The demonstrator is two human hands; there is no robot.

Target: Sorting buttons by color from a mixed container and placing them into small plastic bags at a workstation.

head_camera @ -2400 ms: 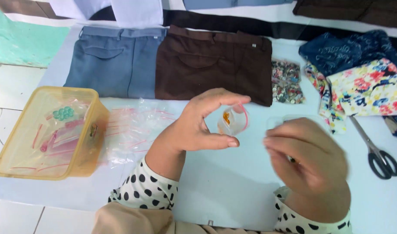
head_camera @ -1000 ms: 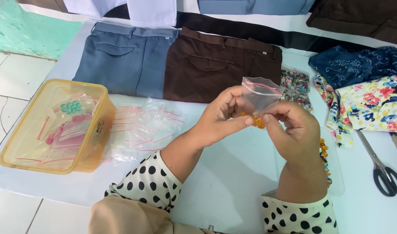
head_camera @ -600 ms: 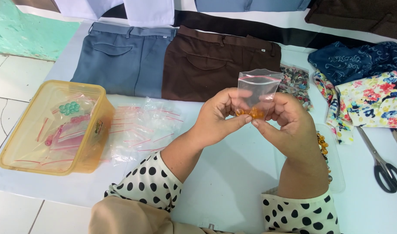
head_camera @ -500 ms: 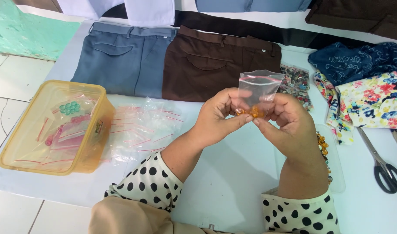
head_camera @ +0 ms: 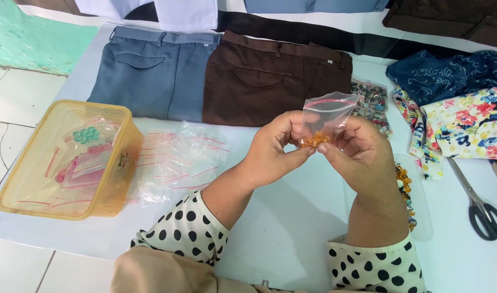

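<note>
Both hands hold a small clear zip bag (head_camera: 324,116) with a red seal strip, raised above a white sheet. A few orange beads (head_camera: 312,141) sit at the bag's bottom, pinched between thumbs and forefingers. My left hand (head_camera: 275,149) grips the lower left of the bag. My right hand (head_camera: 359,154) grips its lower right side. A loose pile of empty clear zip bags (head_camera: 175,163) lies to the left of my left forearm. Under my right wrist lies a larger clear bag of orange and dark beads (head_camera: 407,190).
A yellow plastic tub (head_camera: 110,195) at left holds filled small bags. Grey-blue trousers (head_camera: 151,70) and brown trousers (head_camera: 270,76) lie folded at the back. A bag of mixed buttons (head_camera: 374,100), floral fabric (head_camera: 465,125) and scissors (head_camera: 482,209) are at right.
My right hand came up from the sheet to join the left on the small bag. The bag now stands upright, and both hands have shifted slightly, pinching the beads at its bottom.
</note>
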